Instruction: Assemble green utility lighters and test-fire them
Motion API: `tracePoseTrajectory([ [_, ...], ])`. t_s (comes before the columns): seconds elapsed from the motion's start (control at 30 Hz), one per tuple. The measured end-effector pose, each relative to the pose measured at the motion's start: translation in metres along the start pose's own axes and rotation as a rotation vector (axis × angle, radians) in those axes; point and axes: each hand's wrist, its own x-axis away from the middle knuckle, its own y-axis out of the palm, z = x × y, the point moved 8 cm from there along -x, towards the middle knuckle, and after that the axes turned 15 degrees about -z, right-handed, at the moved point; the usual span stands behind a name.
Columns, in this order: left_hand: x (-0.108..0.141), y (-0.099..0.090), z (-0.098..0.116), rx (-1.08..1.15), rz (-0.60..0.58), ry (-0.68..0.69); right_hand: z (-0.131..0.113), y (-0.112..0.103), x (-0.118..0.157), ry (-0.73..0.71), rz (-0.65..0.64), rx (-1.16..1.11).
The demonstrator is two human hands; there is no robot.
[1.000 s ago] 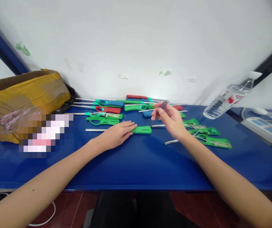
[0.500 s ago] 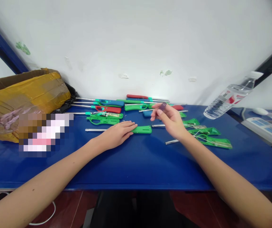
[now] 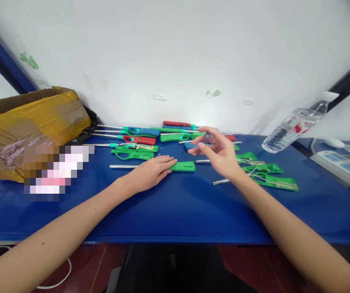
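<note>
My left hand (image 3: pixel 152 172) lies across a green long-nosed gas lighter (image 3: pixel 183 166), holding it against the table with fingers together on top and the thumb along the near side. The lighter's metal tube (image 3: pixel 122 166) points left; its middle is under my hand. Raised to the right of it, my right hand (image 3: pixel 219 152) is curled around a small purple see-through piece (image 3: pixel 206 138), whose lower part is hidden by the fingers. Just behind my left hand are an opened green lighter half-shell (image 3: pixel 132 154) and an opened lighter with its inner parts exposed (image 3: pixel 141 147).
Several opened green lighters (image 3: pixel 275 182) lie at the right. More lighters, among them a red one (image 3: pixel 138 140) and a blue one (image 3: pixel 144 132), lie along the wall. A taped carton (image 3: pixel 34 122) stands left, a water bottle (image 3: pixel 294 126) and power strip (image 3: pixel 340 165) right.
My right hand has shifted slightly left, its fingers have turned, and the purple piece sits a little lower. My left hand and the green lighter have stayed put.
</note>
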Motion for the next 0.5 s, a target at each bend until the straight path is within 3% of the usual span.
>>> tracePoseTrajectory([
  [0.33,0.000,0.000,0.001,-0.016,-0.017,-0.010,-0.004,0.000,0.003,-0.016,0.003,0.025],
  [0.5,0.000,-0.001,0.002,0.000,-0.017,0.006,-0.009,-0.005,-0.010,-0.064,0.042,0.142],
])
